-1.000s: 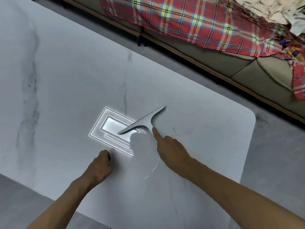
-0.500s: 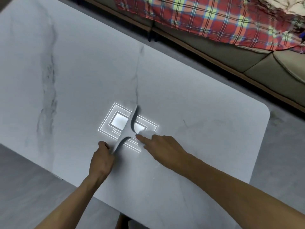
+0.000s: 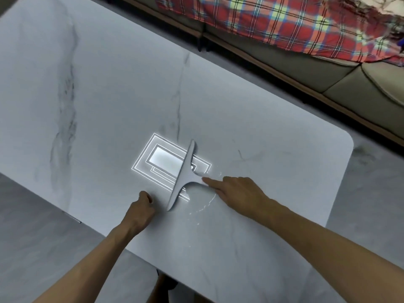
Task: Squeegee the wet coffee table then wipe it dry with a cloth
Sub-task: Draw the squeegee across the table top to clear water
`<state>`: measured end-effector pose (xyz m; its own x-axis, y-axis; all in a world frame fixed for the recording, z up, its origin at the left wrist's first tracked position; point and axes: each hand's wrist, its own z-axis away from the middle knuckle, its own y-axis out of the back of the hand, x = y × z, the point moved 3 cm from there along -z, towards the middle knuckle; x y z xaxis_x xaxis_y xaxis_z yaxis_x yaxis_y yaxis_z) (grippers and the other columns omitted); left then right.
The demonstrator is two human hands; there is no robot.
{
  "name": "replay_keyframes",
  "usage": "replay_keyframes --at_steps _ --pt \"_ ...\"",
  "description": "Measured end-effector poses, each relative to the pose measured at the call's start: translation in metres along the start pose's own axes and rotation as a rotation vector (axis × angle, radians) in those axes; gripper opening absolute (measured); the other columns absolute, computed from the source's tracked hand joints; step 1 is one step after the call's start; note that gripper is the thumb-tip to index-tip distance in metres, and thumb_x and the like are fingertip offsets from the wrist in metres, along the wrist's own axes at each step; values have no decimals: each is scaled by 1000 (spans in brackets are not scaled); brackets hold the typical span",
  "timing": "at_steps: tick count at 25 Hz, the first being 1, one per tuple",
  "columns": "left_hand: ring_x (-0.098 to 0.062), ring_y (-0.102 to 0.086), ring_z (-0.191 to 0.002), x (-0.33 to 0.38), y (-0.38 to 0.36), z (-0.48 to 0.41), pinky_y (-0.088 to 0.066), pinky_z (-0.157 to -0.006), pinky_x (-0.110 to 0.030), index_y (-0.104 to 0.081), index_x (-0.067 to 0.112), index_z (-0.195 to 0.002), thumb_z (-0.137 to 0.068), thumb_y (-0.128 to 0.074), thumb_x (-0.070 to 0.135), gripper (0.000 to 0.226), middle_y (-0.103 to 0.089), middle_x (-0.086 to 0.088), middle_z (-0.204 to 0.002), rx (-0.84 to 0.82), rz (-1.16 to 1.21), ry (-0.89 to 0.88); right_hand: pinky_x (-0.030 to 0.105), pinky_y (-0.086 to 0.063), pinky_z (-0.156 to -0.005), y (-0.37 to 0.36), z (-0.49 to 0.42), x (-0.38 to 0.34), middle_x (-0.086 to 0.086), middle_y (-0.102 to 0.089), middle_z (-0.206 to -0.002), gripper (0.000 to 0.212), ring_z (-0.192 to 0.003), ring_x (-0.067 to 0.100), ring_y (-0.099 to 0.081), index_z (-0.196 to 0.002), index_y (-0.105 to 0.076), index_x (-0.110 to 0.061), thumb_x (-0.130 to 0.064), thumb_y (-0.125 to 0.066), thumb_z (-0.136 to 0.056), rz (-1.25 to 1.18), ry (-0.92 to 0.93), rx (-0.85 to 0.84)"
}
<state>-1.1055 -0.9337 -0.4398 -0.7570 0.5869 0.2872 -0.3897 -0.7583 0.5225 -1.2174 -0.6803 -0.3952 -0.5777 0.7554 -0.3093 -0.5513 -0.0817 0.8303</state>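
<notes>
A grey T-shaped squeegee (image 3: 183, 178) stands with its blade on the white marble coffee table (image 3: 98, 95), the blade running from near-left to far-right. My right hand (image 3: 238, 193) grips its handle from the right, index finger stretched along it; most of the handle is hidden under the hand. My left hand (image 3: 142, 207) rests as a closed fist on the table just left of the blade's near end, a small gap between them. Thin water streaks (image 3: 203, 207) glint right of the blade. No cloth is in view.
A ceiling light reflection (image 3: 161, 160) shines on the tabletop behind the blade. A sofa (image 3: 328, 77) with a red plaid blanket (image 3: 262, 20) runs along the far side, across a strip of grey floor. The table's rounded corner (image 3: 347, 141) is at the right.
The blade has swung from lying crosswise to pointing away from me, and has slid slightly right. My left fist, at the blade's near end half a second ago, is now just apart from it.
</notes>
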Motion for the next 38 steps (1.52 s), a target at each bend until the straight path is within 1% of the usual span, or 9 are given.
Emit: replay_keyframes --at_steps 9,18,25,28,30,32,34,36,38 --pt "-19 -44 -61 22 -27 21 -32 -53 -29 -40 5 -104 -86 -41 4 19 -52 -8 -74 -76 -32 -123 26 -35 -65 -8 118 60 -11 -49 -81 46 -79 14 -59 -146 -22 -53 -39 -27 -103 -49 -286 33" --pt "-24 -50 -62 -70 -1 52 -33 -50 -30 -41 13 -101 -83 -46 7 19 -56 -9 -75 186 122 14 34 -42 -64 -47 16 -132 8 -62 -98 43 -76 32 -62 -147 -31 -43 -36 -34 -105 9 171 -7" --pt "-17 -39 -58 -107 -28 65 -28 -49 -29 -41 13 -96 -79 -47 5 20 -48 -4 -74 -64 92 -63 31 -38 -60 -75 59 -101 -1 -56 -87 47 -73 26 -61 -146 -24 -52 -37 -37 -103 58 -17 21" --pt "-27 -53 -86 -95 -48 65 -37 -63 -30 -41 7 -89 -74 -44 -1 17 -49 -18 -113 -186 45 -84 29 -34 -59 -75 116 -58 -8 -47 -80 45 -68 19 -55 -146 -19 -55 -40 -28 -104 54 -174 33" --pt "-41 -35 -131 -88 -58 64 -41 -91 -38 -42 5 -89 -75 -41 -2 16 -26 -30 -143 -230 -2 -62 29 -34 -58 -72 146 -44 -9 -46 -78 45 -65 18 -52 -146 -19 -55 -43 -26 -104 60 -250 27" --pt "-44 -20 -140 -84 -63 63 -36 -102 -42 -41 5 -94 -77 -36 -1 18 -15 -33 -148 -257 -40 -48 29 -33 -58 -70 163 -45 -9 -46 -79 44 -65 17 -52 -146 -18 -55 -46 -23 -103 67 -261 11" --pt "-43 -34 -132 -84 -63 62 -39 -87 -35 -40 7 -92 -80 -34 -1 16 -33 -31 -139 -207 -20 -46 29 -32 -58 -69 162 -64 -9 -45 -79 44 -62 17 -49 -146 -16 -55 -46 -23 -103 38 -206 7" --pt "-35 -55 -95 -85 -60 64 -37 -64 -30 -38 11 -85 -82 -34 2 11 -56 -18 -99 -84 49 -61 31 -34 -56 -73 142 -94 -4 -51 -83 44 -63 23 -54 -145 -17 -54 -45 -27 -104 2 -100 14" --pt "-23 -51 -67 -88 -56 67 -32 -50 -30 -38 12 -87 -82 -38 4 9 -54 -8 -76 58 111 -54 33 -36 -54 -88 114 -131 4 -56 -87 43 -62 30 -56 -145 -24 -50 -39 -32 -104 7 40 16"
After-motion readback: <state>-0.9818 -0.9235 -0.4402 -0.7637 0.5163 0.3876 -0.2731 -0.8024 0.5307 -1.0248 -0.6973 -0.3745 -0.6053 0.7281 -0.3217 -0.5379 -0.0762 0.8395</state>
